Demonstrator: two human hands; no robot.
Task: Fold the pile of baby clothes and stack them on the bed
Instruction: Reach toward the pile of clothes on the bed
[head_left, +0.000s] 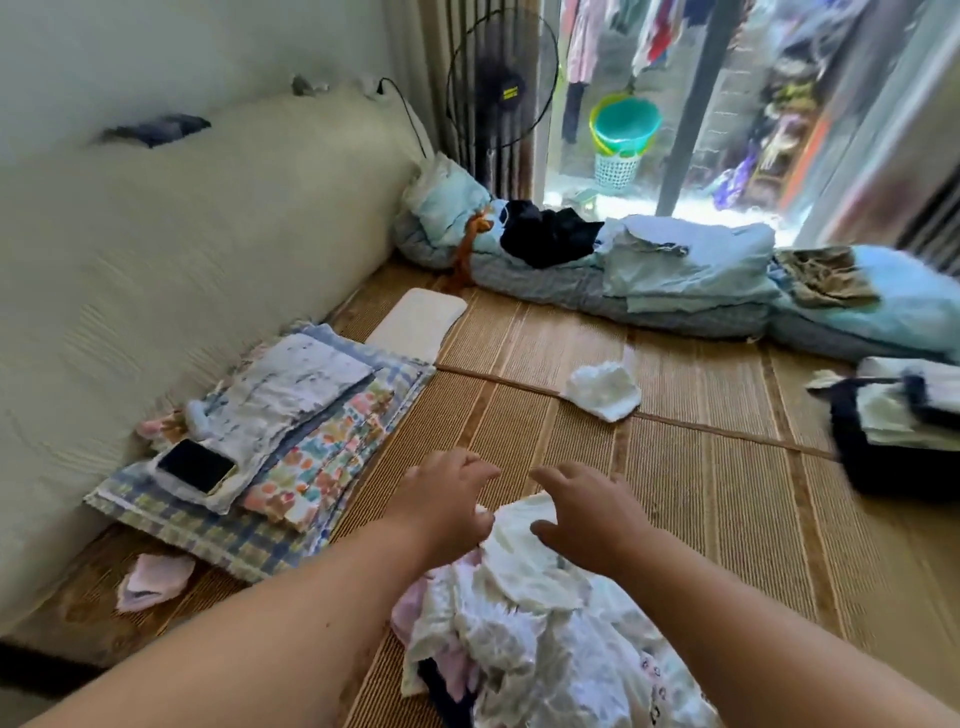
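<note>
I am taking the scene from the pile of baby clothes (545, 639), which is lying loose and unfolded on the woven mat (727, 519) right below the head camera, within easy reach of both arms. The mat is stretching away from the pile on all sides, giving what I judge to be a flat folding surface. Far to the left of the pile, a long cream cushion (182, 260) is running along the wall. Well beyond the pile, rolled blue bedding (675, 280) is sitting pushed to the far edge, probably to free the middle.

Left of the pile and near it, a stack of folded cloths (322, 431) is lying against the cushion. To me it is looking like a finished stack kept out of the working space. To the right of the pile, a dark-trimmed bundle (893, 431) is sitting apart. A small white garment (602, 389) is lying alone beyond the pile.

My left hand (447, 499) is resting on the pile's far edge with its fingers bent over a bit of pale cloth, though I cannot tell whether it is pinching it. My right hand (587, 514) is hovering spread and wide over the top garment, holding nothing. I am reading both as reaching to draw out one piece. A phone (195, 465) is lying on the folded stack, left of the pile and clear of the folding.
</note>
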